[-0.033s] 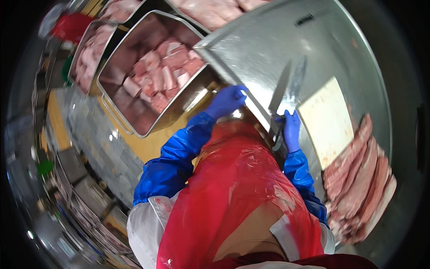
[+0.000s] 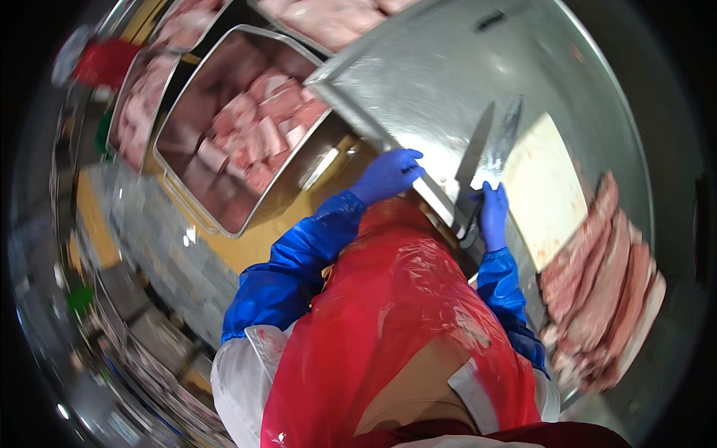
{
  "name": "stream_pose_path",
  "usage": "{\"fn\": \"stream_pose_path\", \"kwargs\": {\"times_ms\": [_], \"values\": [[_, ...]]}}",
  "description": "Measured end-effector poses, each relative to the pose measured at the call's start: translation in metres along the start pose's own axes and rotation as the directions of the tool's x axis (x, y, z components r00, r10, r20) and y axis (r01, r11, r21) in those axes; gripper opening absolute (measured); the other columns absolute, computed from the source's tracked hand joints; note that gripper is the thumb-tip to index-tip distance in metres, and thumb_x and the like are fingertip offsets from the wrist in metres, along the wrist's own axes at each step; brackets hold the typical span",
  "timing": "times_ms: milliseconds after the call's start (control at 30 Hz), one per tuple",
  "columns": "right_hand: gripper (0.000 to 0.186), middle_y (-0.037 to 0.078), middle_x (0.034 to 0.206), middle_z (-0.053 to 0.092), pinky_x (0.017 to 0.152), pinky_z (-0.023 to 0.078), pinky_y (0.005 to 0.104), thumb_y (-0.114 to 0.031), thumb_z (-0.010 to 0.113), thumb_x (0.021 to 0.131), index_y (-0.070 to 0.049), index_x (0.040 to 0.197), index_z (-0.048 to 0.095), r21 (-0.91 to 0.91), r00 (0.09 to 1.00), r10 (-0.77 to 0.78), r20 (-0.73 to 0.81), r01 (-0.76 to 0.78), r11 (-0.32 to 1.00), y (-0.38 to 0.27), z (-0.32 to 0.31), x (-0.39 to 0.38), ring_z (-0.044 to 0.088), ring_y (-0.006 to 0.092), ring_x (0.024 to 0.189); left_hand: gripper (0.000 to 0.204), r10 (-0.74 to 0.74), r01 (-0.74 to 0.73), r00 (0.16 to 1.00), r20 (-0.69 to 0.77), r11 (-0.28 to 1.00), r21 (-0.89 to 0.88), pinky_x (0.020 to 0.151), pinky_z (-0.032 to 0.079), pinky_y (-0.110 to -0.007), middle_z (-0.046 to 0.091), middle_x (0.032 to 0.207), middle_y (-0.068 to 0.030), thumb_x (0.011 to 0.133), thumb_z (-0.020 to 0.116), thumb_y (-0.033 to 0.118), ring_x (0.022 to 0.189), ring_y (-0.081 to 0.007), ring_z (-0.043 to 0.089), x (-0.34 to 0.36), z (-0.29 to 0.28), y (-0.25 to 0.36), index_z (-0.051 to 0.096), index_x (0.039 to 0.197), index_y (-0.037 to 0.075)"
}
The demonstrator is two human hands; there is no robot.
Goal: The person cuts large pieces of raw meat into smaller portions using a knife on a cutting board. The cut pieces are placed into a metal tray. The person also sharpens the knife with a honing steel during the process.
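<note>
My right hand (image 2: 494, 218), in a blue glove, is closed round the dark handle of a long knife (image 2: 506, 136). The blade points away from me over the steel table, close to the left edge of a white cutting board (image 2: 551, 187). My left hand (image 2: 388, 176), also gloved in blue, is at the table's near left edge. Its fingers reach toward the edge, loosely bent, with nothing visible in them. To the right of the board lie several long strips of pale pink meat (image 2: 597, 291) side by side on the table.
Left of the steel table (image 2: 582, 63) stands a deep metal bin (image 2: 168, 142) with chunks of meat (image 2: 261, 131) in it. More containers of meat (image 2: 142, 104) are behind it. A small dark object (image 2: 490, 20) lies toward the table's far side.
The view has shifted, so the table and bin appear farther left. My left hand has moved rightward along the table edge. My right hand has brought the knife nearer the cutting board.
</note>
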State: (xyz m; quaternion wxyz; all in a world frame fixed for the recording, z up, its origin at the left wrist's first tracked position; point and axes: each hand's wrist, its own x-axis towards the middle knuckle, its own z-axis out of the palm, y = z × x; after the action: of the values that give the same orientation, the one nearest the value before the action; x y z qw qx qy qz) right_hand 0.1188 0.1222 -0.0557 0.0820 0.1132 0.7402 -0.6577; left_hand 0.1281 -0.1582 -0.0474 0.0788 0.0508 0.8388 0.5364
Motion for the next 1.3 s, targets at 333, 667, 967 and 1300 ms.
{"fn": "stream_pose_path", "kwargs": {"times_ms": [333, 667, 967, 1300], "values": [[0.051, 0.026, 0.135, 0.050, 0.109, 0.035, 0.0421, -0.023, 0.058, 0.094, 0.004, 0.136, 0.045, -0.417, 0.770, -0.214, -0.601, -0.074, 0.906, 0.092, -0.251, -0.037, 0.046, 0.0363, 0.128, 0.065, 0.528, -0.610, 0.786, 0.321, 0.580, 0.540, 0.112, 0.027, -0.055, 0.048, 0.143, -0.0145, 0.090, 0.054, 0.056, 0.137, -0.0339, 0.038, 0.252, 0.289, 0.121, 0.053, 0.136, 0.010], [0.054, 0.028, 0.138, 0.045, 0.109, 0.035, 0.0417, -0.023, 0.056, 0.091, 0.010, 0.132, 0.044, -0.236, 0.712, -0.163, -0.683, -0.004, 0.972, 0.085, -0.251, 0.006, 0.044, 0.0407, 0.129, 0.063, 0.400, -0.550, 0.835, 0.378, 0.600, 0.581, 0.113, 0.014, -0.062, 0.052, 0.137, -0.0126, 0.092, 0.048, 0.057, 0.133, -0.0308, 0.040, 0.325, 0.308, 0.085, 0.050, 0.139, 0.015], [0.050, 0.024, 0.126, 0.053, 0.099, 0.044, 0.0388, -0.020, 0.059, 0.090, 0.004, 0.133, 0.048, -0.065, 0.752, -0.083, -0.654, 0.053, 0.996, 0.077, -0.184, -0.032, 0.053, 0.0345, 0.119, 0.065, 0.448, -0.585, 0.808, 0.383, 0.538, 0.607, 0.114, 0.014, -0.062, 0.051, 0.134, -0.0168, 0.089, 0.057, 0.053, 0.133, -0.0329, 0.040, 0.269, 0.230, 0.058, 0.051, 0.137, 0.009], [0.040, 0.019, 0.122, 0.058, 0.101, 0.042, 0.0367, -0.016, 0.056, 0.093, 0.003, 0.128, 0.052, -0.162, 0.693, -0.143, -0.706, 0.038, 0.986, 0.079, -0.377, -0.091, 0.056, 0.0293, 0.116, 0.070, 0.133, 0.229, 0.670, 0.731, 0.899, -0.374, 0.108, 0.036, -0.038, 0.045, 0.144, -0.0177, 0.091, 0.066, 0.035, 0.132, -0.0289, 0.044, 0.185, 0.426, 0.188, 0.039, 0.144, 0.000]]}}
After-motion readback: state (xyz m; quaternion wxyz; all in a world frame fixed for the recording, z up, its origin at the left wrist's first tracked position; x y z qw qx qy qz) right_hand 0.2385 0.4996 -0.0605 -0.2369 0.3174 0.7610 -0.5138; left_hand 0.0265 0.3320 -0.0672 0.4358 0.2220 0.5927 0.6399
